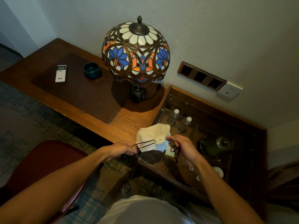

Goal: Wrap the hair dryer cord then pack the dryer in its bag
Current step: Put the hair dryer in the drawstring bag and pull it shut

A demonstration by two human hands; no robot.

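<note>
the cream drawstring cloth bag (152, 136) sits at the front edge of the wooden desk (132, 120), right at the corner where the desk top meets the glass-topped side cabinet (210, 120). its cinched mouth faces the person, toward 6 o'clock, and its rounded closed end points away toward 12 o'clock, so its long axis runs roughly front to back, tilted slightly to 1 o'clock. the bag looks full, though the dryer itself is hidden by the cloth.

the left hand (120, 150) is closed in a pinch on the dark drawstring cords (144, 143), drawn out toward 9 o'clock from the mouth. the right hand (183, 147) is closed on the other cord end at 3 o'clock, with a loose dark loop hanging under its fingers. the two hands are apart, with the bag mouth between them.

open desk surface lies at 11 o'clock of the bag, up to the dark brown leather desk pad (80, 92). the stained-glass dome table lamp (135, 52) stands at 12 o'clock, near the wall. a white remote control (60, 73) and a dark green round ashtray (92, 70) rest on the pad at 10 o'clock, well apart from the bag. under the glass at 2 o'clock stand two clear water bottles (179, 120), and at 3 o'clock what seems to be a dark kettle (215, 146). a red chair (43, 160) sits at 8 o'clock, close to the desk edge.
</note>
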